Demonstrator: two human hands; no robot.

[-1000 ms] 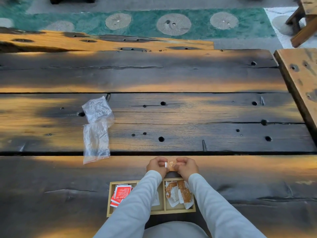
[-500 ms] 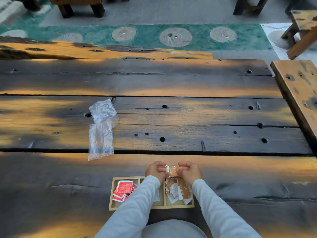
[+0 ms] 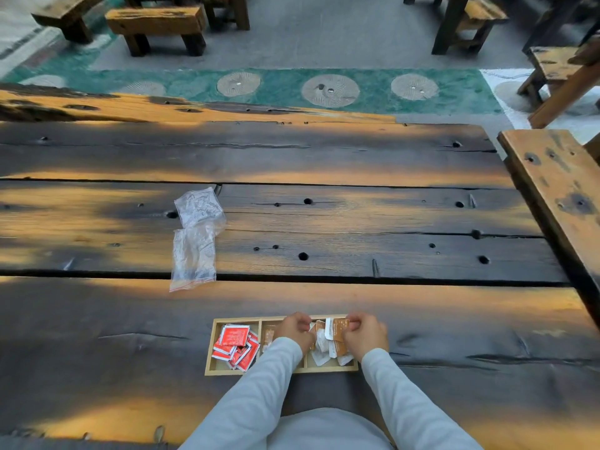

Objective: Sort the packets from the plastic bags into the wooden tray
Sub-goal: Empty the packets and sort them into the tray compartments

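Note:
A light wooden tray (image 3: 210, 349) with three compartments lies on the near plank. Its left compartment holds several red packets (image 3: 235, 344). The right compartment holds brown-and-white packets (image 3: 328, 350). My right hand (image 3: 365, 336) pinches a brown-and-white packet (image 3: 337, 329) above the right compartment. My left hand (image 3: 297, 329) hovers over the middle compartment with its fingers curled, touching the packets' left side; whether it grips one is unclear. Two clear plastic bags (image 3: 194, 237) lie flat on the middle plank, far left of the hands.
The table (image 3: 389, 216) is made of dark, scorched planks with holes and gaps. A second wooden table (image 3: 558, 190) stands at the right. Benches (image 3: 156, 26) and a green rug (image 3: 282, 87) lie beyond the far edge.
Both hands have drawn back towards me and lowered over the tray with the packet. The hands have moved a little apart. The camera has tilted up.

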